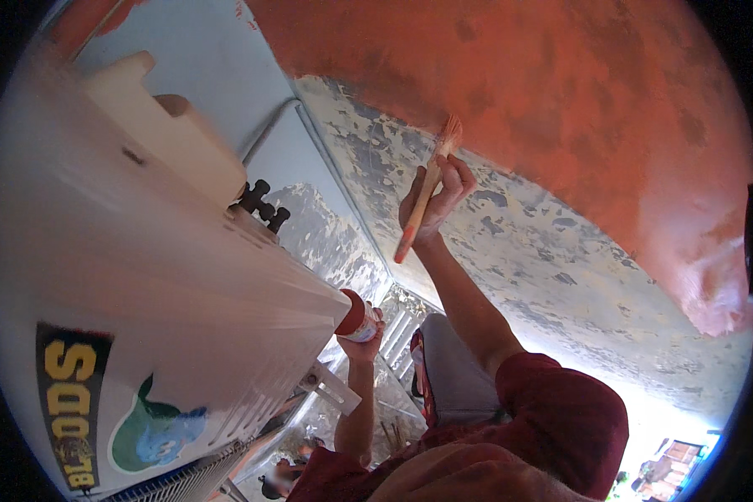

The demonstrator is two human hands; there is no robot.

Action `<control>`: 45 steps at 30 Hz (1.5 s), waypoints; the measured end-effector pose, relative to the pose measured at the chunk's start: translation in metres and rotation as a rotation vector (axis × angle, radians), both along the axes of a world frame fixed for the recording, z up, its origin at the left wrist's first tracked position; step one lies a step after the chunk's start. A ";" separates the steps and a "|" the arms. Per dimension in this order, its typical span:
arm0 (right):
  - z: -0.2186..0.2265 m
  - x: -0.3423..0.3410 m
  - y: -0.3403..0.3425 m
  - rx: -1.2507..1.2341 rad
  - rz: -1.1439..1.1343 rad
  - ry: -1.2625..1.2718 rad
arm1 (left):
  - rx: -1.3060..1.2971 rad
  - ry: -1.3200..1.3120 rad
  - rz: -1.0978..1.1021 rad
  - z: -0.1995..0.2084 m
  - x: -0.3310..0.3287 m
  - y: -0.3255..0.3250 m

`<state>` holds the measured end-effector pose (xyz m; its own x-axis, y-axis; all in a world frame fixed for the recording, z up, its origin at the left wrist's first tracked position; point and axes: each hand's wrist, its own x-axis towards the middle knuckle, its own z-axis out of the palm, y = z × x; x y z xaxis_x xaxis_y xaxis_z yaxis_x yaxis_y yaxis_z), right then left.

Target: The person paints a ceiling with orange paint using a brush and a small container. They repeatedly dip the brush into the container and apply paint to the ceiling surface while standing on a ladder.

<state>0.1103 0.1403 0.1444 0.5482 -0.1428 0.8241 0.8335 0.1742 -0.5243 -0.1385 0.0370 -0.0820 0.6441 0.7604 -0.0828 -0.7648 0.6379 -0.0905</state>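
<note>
My right hand (445, 197) is raised to the wall, its fingers closed round a wooden-handled paintbrush (420, 211). The brush's reddish bristles meet the wall at the lower border of the orange-red paint (552, 109). Below that border the wall (510, 219) is pale, with grey, peeling patches. Lower down and to the left, my left hand (366, 345) grips a small paint container (359, 322) with a pale label. Its inside looks coated with red-brown paint. The container is beside the edge of a tall white appliance, away from the brush.
The white appliance (167, 268), bearing stickers, fills the left side close by. A beige object (171, 134) and black knobs (261, 201) are on it. A pipe (318, 142) follows the wall corner. Slatted light-coloured furniture (403, 335) stands below. A person (280, 481) is low down.
</note>
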 end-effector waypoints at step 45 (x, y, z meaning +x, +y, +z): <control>0.024 0.091 -0.528 0.253 0.756 1.217 | 0.097 0.128 -0.607 0.102 0.223 -0.189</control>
